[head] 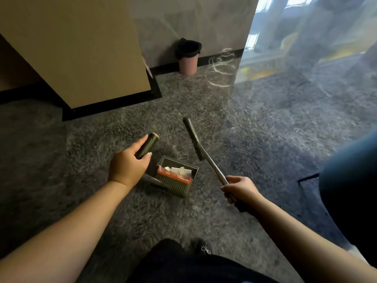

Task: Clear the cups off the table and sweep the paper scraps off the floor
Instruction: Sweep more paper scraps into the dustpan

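A dark green dustpan (179, 187) with an orange comb edge hangs just above the grey carpet, with several white paper scraps (179, 170) inside it. My left hand (129, 163) grips its upright handle (147, 145) near the top. My right hand (238, 189) grips the handle of a slim brush (195, 139), whose bristled head points away from me, right of the dustpan and off the carpet. No cups or table top are in view.
A pink bin (188, 57) with a black liner stands against the marble wall at the back. A tan cabinet panel (81, 52) with black base trim fills the upper left. A glass wall (306, 48) runs along the right. My dark trouser legs (183, 262) are at the bottom.
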Available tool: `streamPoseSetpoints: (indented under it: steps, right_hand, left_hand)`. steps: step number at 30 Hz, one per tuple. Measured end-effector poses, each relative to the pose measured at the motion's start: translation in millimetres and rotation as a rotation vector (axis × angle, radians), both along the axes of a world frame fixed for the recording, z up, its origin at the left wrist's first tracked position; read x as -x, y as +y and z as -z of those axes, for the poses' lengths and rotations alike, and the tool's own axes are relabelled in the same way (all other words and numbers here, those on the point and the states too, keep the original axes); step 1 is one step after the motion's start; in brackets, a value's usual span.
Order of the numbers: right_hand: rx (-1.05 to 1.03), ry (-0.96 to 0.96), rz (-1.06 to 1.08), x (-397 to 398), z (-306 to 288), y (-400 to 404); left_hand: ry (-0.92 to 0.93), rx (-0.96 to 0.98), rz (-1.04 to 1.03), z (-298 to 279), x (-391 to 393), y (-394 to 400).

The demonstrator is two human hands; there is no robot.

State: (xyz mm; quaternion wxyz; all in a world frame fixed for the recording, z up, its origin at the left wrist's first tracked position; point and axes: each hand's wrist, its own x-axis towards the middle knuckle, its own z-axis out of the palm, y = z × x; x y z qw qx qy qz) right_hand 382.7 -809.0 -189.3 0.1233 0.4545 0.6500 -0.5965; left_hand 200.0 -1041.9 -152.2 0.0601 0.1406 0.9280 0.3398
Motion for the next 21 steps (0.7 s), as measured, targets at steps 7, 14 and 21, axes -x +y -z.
streamPoseSetpoints:
  steps: [7,14,21]
  right_hand:
    - [-0.019,0.023,0.0,134.0,-2.5,71.3]
    - [0.025,0.012,0.074,256.0,-2.6,141.5]
    - [0.033,0.013,0.116,348.6,-3.1,217.1]
  left_hand:
    - [-0.021,-0.016,-0.018,3.0,120.5,70.2]
    - [-0.037,-0.003,0.01,9.7,258.8,143.3]
    - [-0.023,0.03,0.045,-2.0,379.5,228.4]
